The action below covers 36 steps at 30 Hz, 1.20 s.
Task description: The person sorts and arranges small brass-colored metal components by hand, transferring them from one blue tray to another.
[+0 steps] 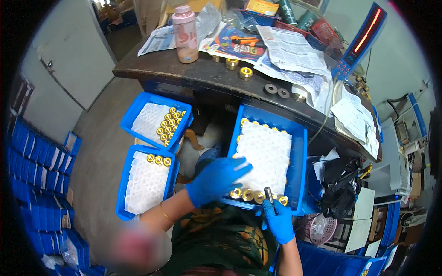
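Note:
My right hand (280, 223), in a blue glove, grips a short, dark metal rod (269, 195) whose rounded end points up over the near edge of a blue bin (301, 161). My left hand (214, 181), also gloved, is slightly blurred, with its fingers stretched toward that bin's left side; nothing shows in it. A white paper sheet (263, 152) covers most of the bin's contents. Along its near edge stands a row of round brass-coloured fittings (247, 195) with light centres, and more peek out around the sheet.
Two blue bins (124, 184) (152, 99) at left hold white paper and brass fittings. On the dark table (184, 73) are a pink bottle (185, 34), loose fittings (246, 73), dark rings (270, 89) and papers (294, 48). A pink basket (321, 229) and black bag (341, 186) stand right.

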Tool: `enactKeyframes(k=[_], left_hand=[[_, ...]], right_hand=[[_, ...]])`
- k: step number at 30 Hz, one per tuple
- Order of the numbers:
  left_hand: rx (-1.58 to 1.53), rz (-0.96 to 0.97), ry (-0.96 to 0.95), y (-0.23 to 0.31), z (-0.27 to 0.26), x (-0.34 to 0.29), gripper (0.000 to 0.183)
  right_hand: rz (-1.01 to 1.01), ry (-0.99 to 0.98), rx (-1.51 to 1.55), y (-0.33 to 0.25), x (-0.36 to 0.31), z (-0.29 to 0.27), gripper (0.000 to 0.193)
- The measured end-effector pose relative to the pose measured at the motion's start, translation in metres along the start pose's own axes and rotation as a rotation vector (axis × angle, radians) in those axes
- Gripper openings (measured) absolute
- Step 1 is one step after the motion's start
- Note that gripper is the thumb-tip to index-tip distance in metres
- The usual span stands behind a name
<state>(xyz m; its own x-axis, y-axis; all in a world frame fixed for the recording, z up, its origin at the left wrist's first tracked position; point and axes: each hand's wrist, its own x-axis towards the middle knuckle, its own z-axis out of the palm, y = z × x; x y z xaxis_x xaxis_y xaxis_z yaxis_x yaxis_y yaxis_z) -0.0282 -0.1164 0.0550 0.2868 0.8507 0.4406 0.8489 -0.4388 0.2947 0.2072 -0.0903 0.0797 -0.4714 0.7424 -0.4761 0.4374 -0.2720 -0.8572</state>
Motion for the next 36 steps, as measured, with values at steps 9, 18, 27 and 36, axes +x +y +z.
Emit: enactKeyframes(k=[9,18,27,36], left_hand=[[0.126,-0.361,-0.726,0.007,0.09,0.013,0.028],[-0.273,-0.316,-0.231,0.032,-0.001,0.048,0.031],[-1.171,-0.462,0.08,0.074,0.014,0.045,0.036],[-1.382,-0.867,0.209,0.103,0.007,0.045,0.048]], right_hand=[[0.019,-0.009,0.088,0.012,-0.012,-0.011,0.027],[-0.027,-0.015,0.126,0.005,-0.012,-0.017,0.026],[-0.117,-0.047,0.186,-0.015,-0.012,-0.002,0.031],[-0.798,0.486,-0.686,0.021,0.012,0.007,0.022]])
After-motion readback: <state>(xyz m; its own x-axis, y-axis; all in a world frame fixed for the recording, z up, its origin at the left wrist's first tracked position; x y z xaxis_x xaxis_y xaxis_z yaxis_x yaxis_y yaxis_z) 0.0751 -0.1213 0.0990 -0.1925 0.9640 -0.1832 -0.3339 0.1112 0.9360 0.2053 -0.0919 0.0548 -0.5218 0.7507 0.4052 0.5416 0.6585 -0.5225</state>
